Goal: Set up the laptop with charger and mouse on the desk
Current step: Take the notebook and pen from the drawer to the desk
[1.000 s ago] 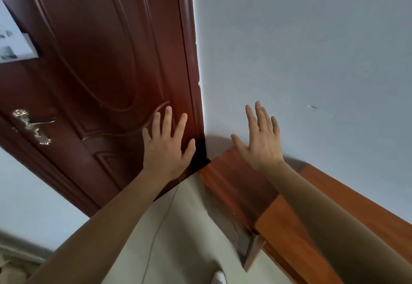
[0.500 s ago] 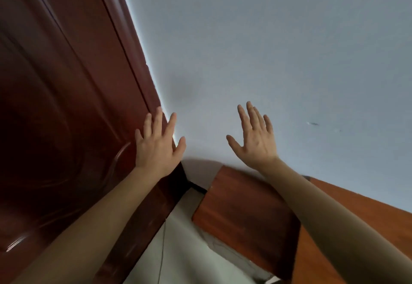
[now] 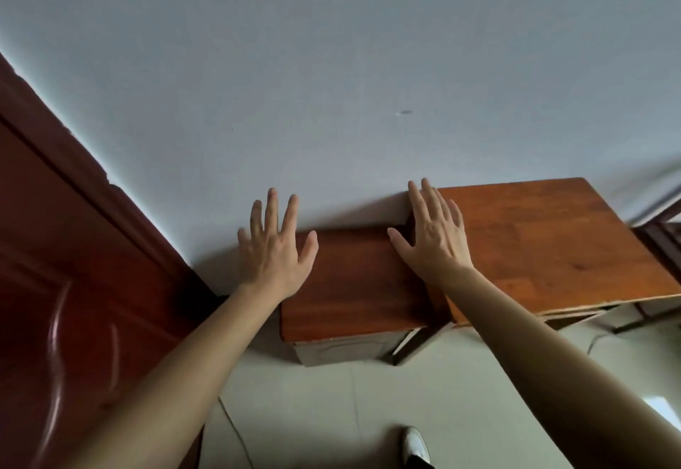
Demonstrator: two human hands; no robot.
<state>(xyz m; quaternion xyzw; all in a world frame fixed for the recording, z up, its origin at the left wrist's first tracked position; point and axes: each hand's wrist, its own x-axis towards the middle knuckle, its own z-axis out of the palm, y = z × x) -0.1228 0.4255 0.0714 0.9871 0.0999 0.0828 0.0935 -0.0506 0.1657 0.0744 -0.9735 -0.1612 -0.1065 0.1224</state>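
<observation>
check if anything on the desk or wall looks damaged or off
The desk front edge looks worn: a pale strip seems to be peeling away along it. The wall has a small dark mark. No laptop, charger or mouse is in view. Both hands, left and right, are open and empty.

Orange-brown wooden desk point(image 3: 552, 243), bare top, set against the pale wall, beside a lower, darker cabinet

head view | looks forward-down | desk point(image 3: 552, 247) near, against wall point(image 3: 331, 63)
</observation>
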